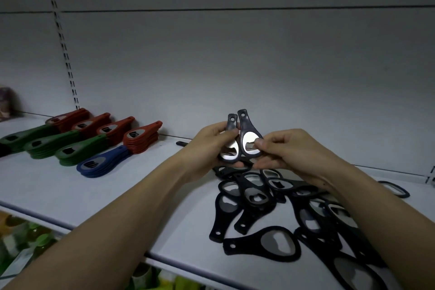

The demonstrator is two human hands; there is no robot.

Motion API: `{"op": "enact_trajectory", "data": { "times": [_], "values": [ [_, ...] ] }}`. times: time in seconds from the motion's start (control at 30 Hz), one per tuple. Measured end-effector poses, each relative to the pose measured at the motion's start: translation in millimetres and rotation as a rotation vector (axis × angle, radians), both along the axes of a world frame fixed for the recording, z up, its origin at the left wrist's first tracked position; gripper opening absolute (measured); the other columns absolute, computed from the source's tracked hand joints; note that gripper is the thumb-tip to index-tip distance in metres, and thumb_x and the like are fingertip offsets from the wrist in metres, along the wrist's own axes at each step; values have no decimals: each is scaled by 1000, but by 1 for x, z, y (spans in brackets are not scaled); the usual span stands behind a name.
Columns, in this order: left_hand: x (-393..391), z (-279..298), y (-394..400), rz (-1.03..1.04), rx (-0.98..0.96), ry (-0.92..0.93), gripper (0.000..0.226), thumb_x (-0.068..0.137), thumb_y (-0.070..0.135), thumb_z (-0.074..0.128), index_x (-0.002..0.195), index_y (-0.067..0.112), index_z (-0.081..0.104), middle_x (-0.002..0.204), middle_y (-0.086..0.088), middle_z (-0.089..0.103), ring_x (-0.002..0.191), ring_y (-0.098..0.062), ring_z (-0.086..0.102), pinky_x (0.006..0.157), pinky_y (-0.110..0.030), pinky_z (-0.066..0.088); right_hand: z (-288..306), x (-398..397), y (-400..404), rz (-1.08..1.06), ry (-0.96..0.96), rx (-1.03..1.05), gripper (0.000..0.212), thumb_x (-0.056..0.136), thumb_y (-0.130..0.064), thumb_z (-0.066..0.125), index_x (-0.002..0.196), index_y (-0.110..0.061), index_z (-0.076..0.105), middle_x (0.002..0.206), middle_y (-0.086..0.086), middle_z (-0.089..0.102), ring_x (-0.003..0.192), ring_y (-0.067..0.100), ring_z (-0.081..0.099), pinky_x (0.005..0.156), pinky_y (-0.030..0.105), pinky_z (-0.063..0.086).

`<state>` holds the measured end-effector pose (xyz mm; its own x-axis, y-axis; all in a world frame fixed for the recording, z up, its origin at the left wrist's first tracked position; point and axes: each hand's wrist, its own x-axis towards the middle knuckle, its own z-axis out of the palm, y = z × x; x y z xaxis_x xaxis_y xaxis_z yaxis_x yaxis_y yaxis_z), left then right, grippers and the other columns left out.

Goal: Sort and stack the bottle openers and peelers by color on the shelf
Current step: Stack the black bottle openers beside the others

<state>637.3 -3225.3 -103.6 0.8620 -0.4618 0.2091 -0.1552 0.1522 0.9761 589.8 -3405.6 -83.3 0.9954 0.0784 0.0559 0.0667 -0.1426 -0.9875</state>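
While raised above the shelf [98, 193] | left hand [207, 148]: curled round one black opener [229, 148] | right hand [284, 150]: pinching second black opener [249, 139], handles up | loose black pile [270, 207] below | red stacks [138, 139], green stacks [77, 153], blue stack [101, 163] left.

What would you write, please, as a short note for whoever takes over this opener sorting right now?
Left hand grips one black opener; right hand pinches a second black opener, both held above the shelf.
Done: red stacks, green stacks and one blue stack sit at the left.
Left: the loose black pile on the right needs stacking. No peelers in view.
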Motion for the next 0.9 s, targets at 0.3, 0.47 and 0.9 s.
{"op": "enact_trajectory", "data": {
  "times": [0.3,0.47,0.9],
  "values": [
    [-6,2,-3,-63,-55,32,39,98,36,52,116,2,56,92,-12,63,62,-13,61,58,-24,51,1,-4,8,26,-23,-49,25,92,-22,66,84,1,66,68,15,70,56,22,69,50,21,54],
    [-4,0,-4,-55,-22,1,25,97,11,57,121,6,56,102,-11,68,75,-19,66,58,-27,53,3,-4,-2,91,-32,-237,33,92,-32,64,88,0,67,72,12,71,54,19,64,49,23,51],
    [-2,2,2,13,26,54,25,103,10,45,124,15,56,97,-12,74,67,-19,65,41,-21,37,20,-12,-56,189,211,-921,22,74,-40,81,90,-26,77,80,-15,71,69,-7,58,73,17,40]
  ]
}}
